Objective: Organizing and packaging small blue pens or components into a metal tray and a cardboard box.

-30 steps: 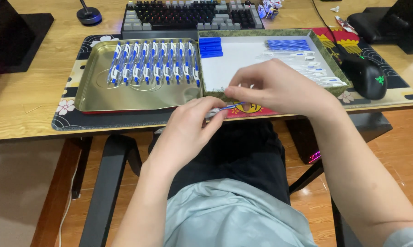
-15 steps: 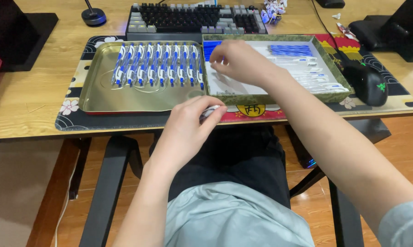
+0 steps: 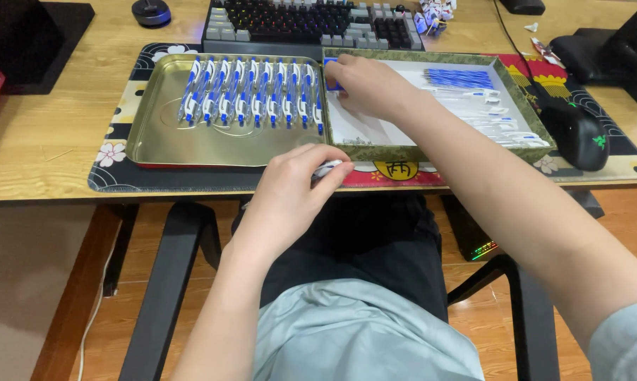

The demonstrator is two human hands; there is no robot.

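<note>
On the desk, a gold tray holds a row of finished pens; beside it, the box holds loose parts. Left hand is curled round a pen barrel at the desk edge. Right hand, fingers narrow, reaches blue parts in the box's far left corner; pinch just one, cleanly

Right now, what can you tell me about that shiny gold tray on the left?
The gold tray is a shallow rectangular pan, metal by its shine, with rounded corners and a raised rim. It lies flat on a dark patterned desk mat, beside a green-edged box. A row of white and blue pens fills its far half; the near half is bare. Neither hand touches it.
</note>
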